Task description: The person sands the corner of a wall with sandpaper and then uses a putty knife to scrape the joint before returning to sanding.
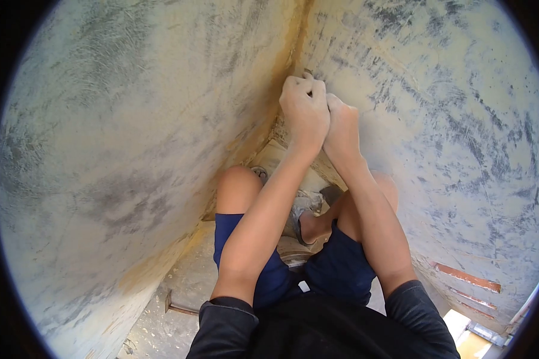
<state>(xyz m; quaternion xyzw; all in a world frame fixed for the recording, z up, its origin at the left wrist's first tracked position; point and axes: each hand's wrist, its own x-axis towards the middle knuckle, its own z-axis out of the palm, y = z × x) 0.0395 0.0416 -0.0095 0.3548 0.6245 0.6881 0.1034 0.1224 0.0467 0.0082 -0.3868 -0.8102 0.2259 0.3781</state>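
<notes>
My left hand (303,110) is closed, its fingers curled in at the corner between two walls. Pressed against it on the right, my right hand (343,124) is also closed, with the back of the hand toward me. Both hands look dusty. Whatever they hold, if anything, is hidden behind the fingers. They are at or close to the right wall (437,119), which is pale with dark grey patches. The left wall (114,131) has a similar smeared, patchy surface. A brownish-yellow seam (298,39) runs up the corner just above my hands.
My bent knees are on both sides below my arms, and a dusty shoe (299,218) rests on the floor. The dusty floor (167,326) shows at lower left, with a short metal piece (181,309). Exposed reddish strips (467,277) mark the right wall's lower part.
</notes>
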